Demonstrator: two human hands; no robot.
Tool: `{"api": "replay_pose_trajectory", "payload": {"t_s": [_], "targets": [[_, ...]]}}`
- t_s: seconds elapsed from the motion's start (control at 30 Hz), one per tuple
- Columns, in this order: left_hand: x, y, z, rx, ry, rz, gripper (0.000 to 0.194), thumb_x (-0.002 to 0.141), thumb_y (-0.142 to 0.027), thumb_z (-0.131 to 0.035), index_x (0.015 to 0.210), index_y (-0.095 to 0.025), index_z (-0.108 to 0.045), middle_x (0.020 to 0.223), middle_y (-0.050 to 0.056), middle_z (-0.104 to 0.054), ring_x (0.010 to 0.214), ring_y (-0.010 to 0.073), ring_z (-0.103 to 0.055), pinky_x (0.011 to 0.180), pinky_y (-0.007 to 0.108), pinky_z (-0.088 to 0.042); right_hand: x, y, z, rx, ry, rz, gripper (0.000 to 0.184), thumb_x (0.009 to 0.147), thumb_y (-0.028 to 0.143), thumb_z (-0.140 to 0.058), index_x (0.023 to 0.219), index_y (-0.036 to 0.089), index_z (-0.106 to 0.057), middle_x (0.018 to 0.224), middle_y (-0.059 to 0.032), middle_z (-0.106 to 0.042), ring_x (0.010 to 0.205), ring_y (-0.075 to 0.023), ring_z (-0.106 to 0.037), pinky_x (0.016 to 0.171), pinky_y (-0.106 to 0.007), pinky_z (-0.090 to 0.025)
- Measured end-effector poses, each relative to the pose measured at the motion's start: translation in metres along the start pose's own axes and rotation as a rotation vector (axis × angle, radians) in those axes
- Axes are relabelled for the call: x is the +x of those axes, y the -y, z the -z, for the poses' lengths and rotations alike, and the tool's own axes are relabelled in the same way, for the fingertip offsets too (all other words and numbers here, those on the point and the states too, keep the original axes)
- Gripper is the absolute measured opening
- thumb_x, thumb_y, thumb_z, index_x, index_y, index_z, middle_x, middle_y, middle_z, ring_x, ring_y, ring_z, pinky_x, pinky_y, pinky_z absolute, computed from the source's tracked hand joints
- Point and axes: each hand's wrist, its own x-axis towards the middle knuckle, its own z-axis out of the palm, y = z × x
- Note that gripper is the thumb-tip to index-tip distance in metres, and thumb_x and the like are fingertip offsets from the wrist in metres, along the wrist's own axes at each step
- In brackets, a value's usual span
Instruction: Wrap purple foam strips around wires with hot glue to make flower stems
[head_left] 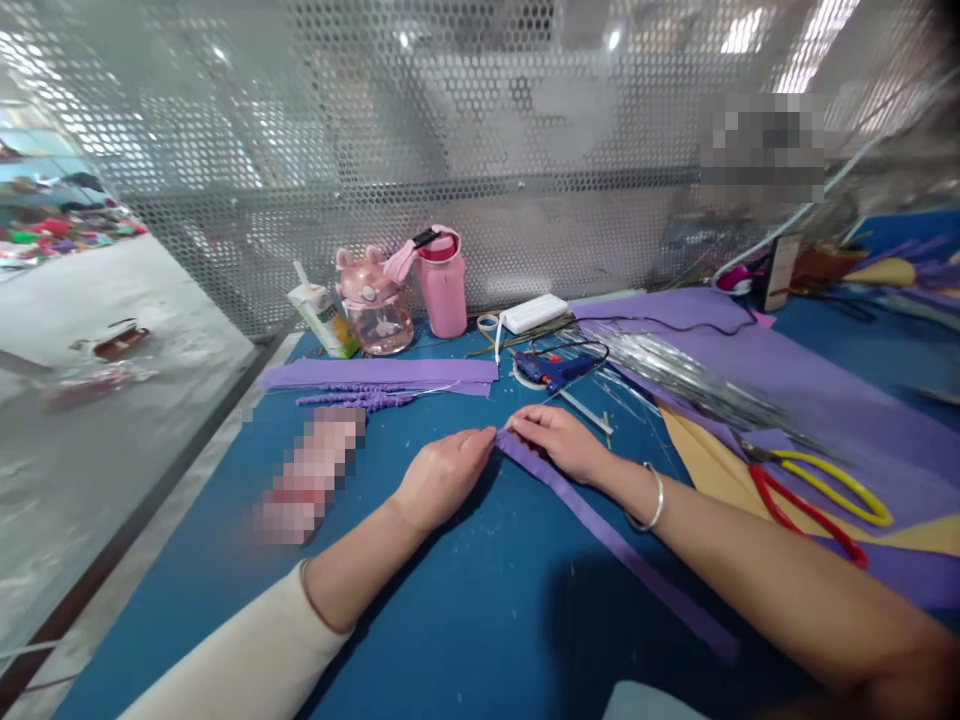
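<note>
A long, narrow purple strip [600, 525] runs from my fingertips down to the lower right over the blue table. My left hand [448, 475] is closed in a pinch at the strip's upper end. Close beside it, my right hand [559, 440] pinches the same end between thumb and fingers; a silver bangle circles that wrist. Whether the strip is fabric or paper I cannot tell. Just beyond my hands lies a blue glue gun [551, 368]. Twisted purple pieces on thin stems [352, 398] lie past my left hand, before a stack of flat purple strips [375, 376].
At the back stand a drink carton [324, 318], a clear-and-pink bottle [379, 310] and a pink bottle [444, 290]. Red-and-yellow scissors [817, 490] lie on purple and yellow sheets at right, near bundled silvery wires [682, 375]. A perforated metal screen [480, 150] rises behind the table.
</note>
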Motion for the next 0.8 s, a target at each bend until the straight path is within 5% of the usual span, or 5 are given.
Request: {"api": "replay_pose_trajectory", "payload": {"t_s": [0.1, 0.27, 0.43, 0.6, 0.8], "targets": [[0.003, -0.005, 0.002, -0.078, -0.055, 0.047, 0.031, 0.091, -0.03, -0.047, 0.117, -0.018, -0.061, 0.103, 0.009, -0.071, 0.091, 0.0204, -0.067, 0.083, 0.031, -0.052, 0.002, -0.003, 0.002, -0.044, -0.028, 0.051, 0.029, 0.086, 0.045, -0.054, 0.084, 0.017, -0.06, 0.067, 0.0025, -0.052, 0.056, -0.0101, -0.042, 0.055, -0.024, -0.032], [0.014, -0.004, 0.006, -0.524, -0.211, 0.424, 0.028, 0.088, -0.033, -0.05, 0.106, -0.015, -0.061, 0.092, 0.007, -0.069, 0.084, 0.0182, -0.063, 0.077, 0.029, -0.048, 0.002, -0.004, 0.001, -0.082, 0.062, 0.142, 0.03, 0.081, 0.046, -0.06, 0.08, 0.015, -0.061, 0.066, 0.0015, -0.054, 0.059, -0.0112, -0.046, 0.059, -0.026, -0.035], [0.014, -0.009, 0.003, -0.728, -0.003, 0.498, 0.031, 0.083, -0.041, -0.054, 0.079, -0.012, -0.063, 0.062, 0.002, -0.059, 0.05, 0.0092, -0.048, 0.048, 0.021, -0.037, 0.0, -0.004, 0.001, -0.061, 0.108, 0.173, 0.031, 0.079, 0.047, -0.06, 0.082, 0.016, -0.06, 0.068, 0.0012, -0.057, 0.063, -0.0121, -0.05, 0.064, -0.027, -0.039], [0.007, -0.018, 0.002, -0.887, 0.096, 0.507, 0.04, 0.078, -0.033, -0.06, 0.112, -0.014, -0.052, 0.073, -0.001, -0.059, 0.048, 0.0057, -0.044, 0.046, 0.019, -0.033, -0.001, -0.004, 0.001, -0.099, 0.136, 0.214, 0.025, 0.08, 0.04, -0.061, 0.081, 0.015, -0.062, 0.07, 0.0005, -0.06, 0.066, -0.0126, -0.052, 0.067, -0.028, -0.041], [0.01, -0.013, 0.009, -1.003, 0.252, 0.51, 0.054, 0.069, -0.016, -0.061, 0.12, -0.013, -0.043, 0.069, -0.002, -0.062, 0.047, 0.006, -0.045, 0.047, 0.019, -0.031, -0.005, -0.002, -0.001, -0.177, 0.149, 0.258, 0.018, 0.08, 0.032, -0.06, 0.08, 0.015, -0.065, 0.075, -0.0006, -0.062, 0.068, -0.0128, -0.052, 0.068, -0.027, -0.041]]}}
